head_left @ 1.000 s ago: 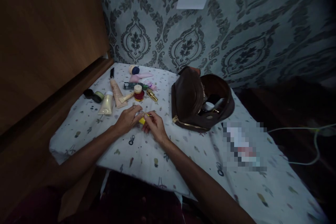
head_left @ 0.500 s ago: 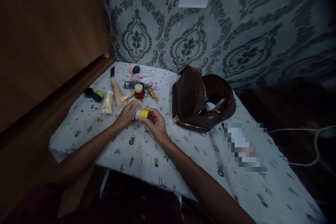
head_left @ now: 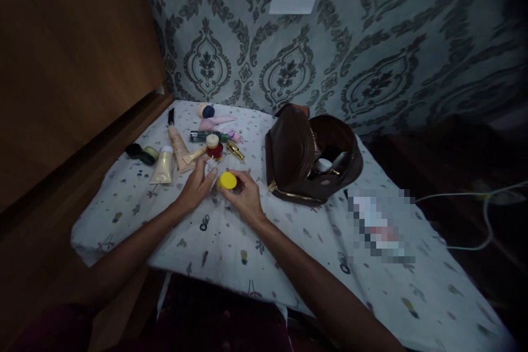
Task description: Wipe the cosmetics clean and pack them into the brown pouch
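Patterned wallpaper backs a cloth-covered table bearing an open brown bag, left of which the right hand pinches a yellow round item, the left hand grips a whitish item beside it, and a dark bottle carries print too small to read.

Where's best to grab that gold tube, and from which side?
Probably pinch the gold tube across its near end, from above and the right: it lies slim and slanting, with cloth between that end and the brown bag, while its far end sits close to the pink item.
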